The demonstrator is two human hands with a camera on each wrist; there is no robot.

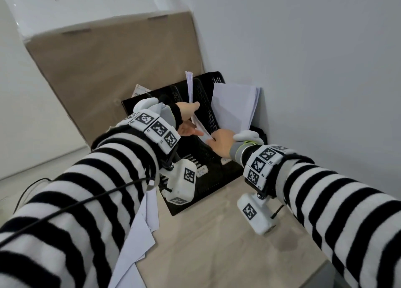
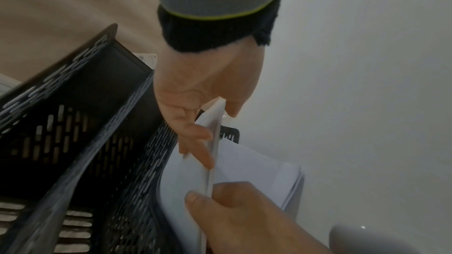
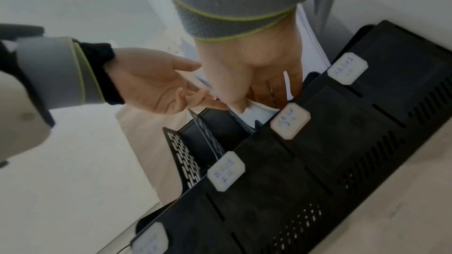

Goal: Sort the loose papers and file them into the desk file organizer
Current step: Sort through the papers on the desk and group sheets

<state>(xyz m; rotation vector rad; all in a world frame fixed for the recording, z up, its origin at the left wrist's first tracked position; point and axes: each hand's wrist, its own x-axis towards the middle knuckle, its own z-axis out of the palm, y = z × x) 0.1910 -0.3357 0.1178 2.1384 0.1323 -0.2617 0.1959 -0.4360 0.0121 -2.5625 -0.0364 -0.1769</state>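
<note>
A black mesh desk file organizer (image 1: pixel 208 114) stands at the far right corner of a pale wood-grain surface (image 1: pixel 217 233), against the wall. A thin sheaf of white papers (image 1: pixel 191 88) stands on edge in one of its slots, between the person's two hands. The left hand (image 1: pixel 188 118) lies along the sheaf's left side, fingers (image 2: pixel 195 134) fairly straight against it and thumb on the other face. The right hand (image 1: pixel 219 142) pinches the sheaf's near lower edge between thumb and curled fingers. Another stack of sheets (image 1: pixel 234 107) leans in the slot just to the right. More loose papers (image 1: pixel 138 233) overhang the surface's left edge.
</note>
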